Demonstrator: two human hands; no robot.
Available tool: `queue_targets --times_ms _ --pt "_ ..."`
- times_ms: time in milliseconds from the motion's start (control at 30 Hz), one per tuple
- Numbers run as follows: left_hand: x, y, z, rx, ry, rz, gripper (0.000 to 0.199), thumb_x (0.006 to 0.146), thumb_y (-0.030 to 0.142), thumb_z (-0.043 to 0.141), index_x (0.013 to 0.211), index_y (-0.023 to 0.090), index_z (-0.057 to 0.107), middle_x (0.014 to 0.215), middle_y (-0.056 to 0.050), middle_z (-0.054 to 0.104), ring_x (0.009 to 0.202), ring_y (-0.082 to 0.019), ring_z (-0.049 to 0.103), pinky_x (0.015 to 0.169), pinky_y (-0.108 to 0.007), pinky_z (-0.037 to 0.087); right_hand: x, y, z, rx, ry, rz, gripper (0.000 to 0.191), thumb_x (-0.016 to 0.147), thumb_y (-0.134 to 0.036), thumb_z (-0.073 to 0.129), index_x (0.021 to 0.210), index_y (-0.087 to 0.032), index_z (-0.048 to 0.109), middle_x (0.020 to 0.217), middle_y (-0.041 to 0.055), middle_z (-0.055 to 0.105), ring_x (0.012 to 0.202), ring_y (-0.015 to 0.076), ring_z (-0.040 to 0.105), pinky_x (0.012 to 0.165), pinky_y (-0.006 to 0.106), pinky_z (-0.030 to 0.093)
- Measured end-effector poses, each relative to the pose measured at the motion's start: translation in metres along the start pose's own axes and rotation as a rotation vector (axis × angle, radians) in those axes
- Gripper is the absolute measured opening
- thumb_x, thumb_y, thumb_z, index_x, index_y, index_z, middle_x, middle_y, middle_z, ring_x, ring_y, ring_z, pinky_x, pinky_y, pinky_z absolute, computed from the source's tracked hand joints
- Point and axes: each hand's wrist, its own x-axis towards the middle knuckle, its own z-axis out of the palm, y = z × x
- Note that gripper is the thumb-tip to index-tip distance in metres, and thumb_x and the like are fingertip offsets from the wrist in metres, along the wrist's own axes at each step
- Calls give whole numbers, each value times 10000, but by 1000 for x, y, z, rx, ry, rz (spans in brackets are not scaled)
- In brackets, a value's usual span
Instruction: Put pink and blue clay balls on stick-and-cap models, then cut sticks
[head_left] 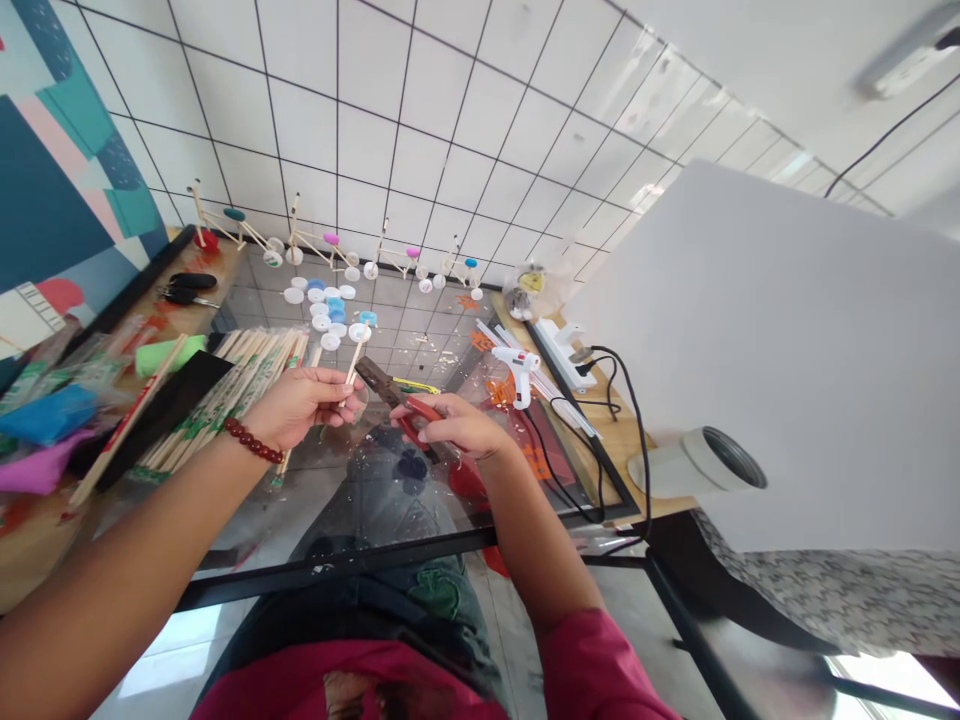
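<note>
My left hand (315, 405), with a beaded bracelet at the wrist, pinches a short, pale piece of chopstick (358, 360) between thumb and fingers. The stick's upper end points away from me, towards the bottle caps. My right hand (457, 425) is wrapped round the red handles of a pair of pliers (381, 382). The dark jaws of the pliers are close beside the stick; whether they touch it I cannot tell. Both hands are above the glass tabletop (390, 500). White and blue bottle caps (330, 310) lie just beyond my left hand.
Paper-wrapped chopsticks (232, 385) lie left, near coloured packets (49, 415) and black scissors (187, 288). Small stick-and-cap models (337, 250) line the tiled wall. A white glue gun (517, 372), its cable, a power strip (562, 355) and a yellow cutter (415, 386) are to the right.
</note>
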Motion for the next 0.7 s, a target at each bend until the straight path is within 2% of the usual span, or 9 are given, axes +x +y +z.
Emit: queue_targets --times_ms 400,633,700 --pt "2 -2 0 72 -13 -38 104 789 42 645 768 69 743 570 -67 684 446 -116 624 400 -163 482 0 -3 1 -51 28 2 400 621 -217 691 1015 -177 745 930 8 681 787 150 592 663 247 459" --pt "2 -3 0 148 -80 -86 62 730 56 688 759 66 742 549 -69 675 431 -123 609 377 -167 452 0 -4 1 -138 -7 -26 396 642 -231 673 1026 -183 753 1018 20 655 816 156 590 661 246 446" --pt "2 -4 0 141 -75 -84 59 732 56 684 753 65 738 538 -61 664 425 -117 599 375 -164 444 0 -4 0 -207 -12 -51 394 653 -234 663 1031 -183 759 1043 30 666 859 177 607 729 278 472"
